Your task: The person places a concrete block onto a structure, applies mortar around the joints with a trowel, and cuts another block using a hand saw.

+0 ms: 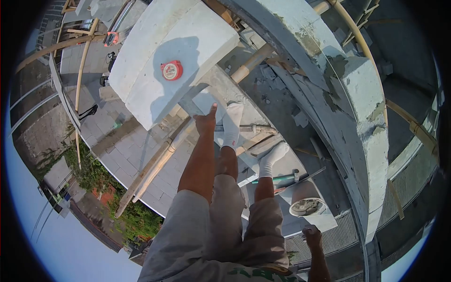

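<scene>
My left hand (206, 122) reaches forward with its thumb on the face of a small pale block (206, 99). Its fingers curl at the block's near edge, partly hidden. Just ahead lies a red and white tape measure (172, 70) on a large white block (197, 33), in the shadow of my head. Low on the right, my right hand (312, 236) is closed near my side; whatever it may hold is too small to tell. Beside my right leg stand a bucket (307, 207) with grey mortar inside and a green-handled hammer (282, 178).
My socked feet (232, 122) stand among planks and bamboo poles (164, 152). A tall block wall (361, 94) with mortar smears curves along the right. A red-handled saw (112, 38) lies at upper left. Beyond the paved ledge (127, 162) there is a drop to greenery.
</scene>
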`<state>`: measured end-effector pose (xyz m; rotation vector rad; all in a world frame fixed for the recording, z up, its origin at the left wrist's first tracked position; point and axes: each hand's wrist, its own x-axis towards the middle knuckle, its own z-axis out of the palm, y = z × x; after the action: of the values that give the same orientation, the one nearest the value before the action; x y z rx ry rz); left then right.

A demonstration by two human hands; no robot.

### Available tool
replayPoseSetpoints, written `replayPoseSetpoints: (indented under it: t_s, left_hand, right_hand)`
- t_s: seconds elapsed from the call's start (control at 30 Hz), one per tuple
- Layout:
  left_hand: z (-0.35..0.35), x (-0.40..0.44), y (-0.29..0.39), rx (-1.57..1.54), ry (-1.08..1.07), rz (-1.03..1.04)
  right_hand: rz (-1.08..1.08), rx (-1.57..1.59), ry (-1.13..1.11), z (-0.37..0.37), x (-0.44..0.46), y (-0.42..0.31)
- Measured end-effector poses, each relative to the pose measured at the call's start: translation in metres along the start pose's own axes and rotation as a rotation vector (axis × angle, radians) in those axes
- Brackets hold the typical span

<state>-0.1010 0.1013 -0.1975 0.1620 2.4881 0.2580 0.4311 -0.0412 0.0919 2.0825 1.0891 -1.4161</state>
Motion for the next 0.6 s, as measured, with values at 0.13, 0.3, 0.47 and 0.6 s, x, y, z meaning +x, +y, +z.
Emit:
replayPoseSetpoints:
  t_s: [0.13,0.3,0.47,0.6]
  left_hand:
    - [0.05,0.064,-0.013,0.091,0.036,0.019]
    - [0.068,0.083,-0.011,0.082,0.044,-0.148]
    - [0.027,0.067,-0.016,-0.088,-0.044,0.158]
    - [-0.037,0.031,0.001,-0.18,-0.181,0.382]
  right_hand:
    - [0.204,0.245,-0.136,0.036,0.034,-0.032]
    - [0.179,0.203,-0.185,0.058,0.057,-0.059]
    - [0.058,0.201,-0.148,0.049,0.056,-0.103]
    - [0.031,0.337,-0.134,0.033,0.05,-0.162]
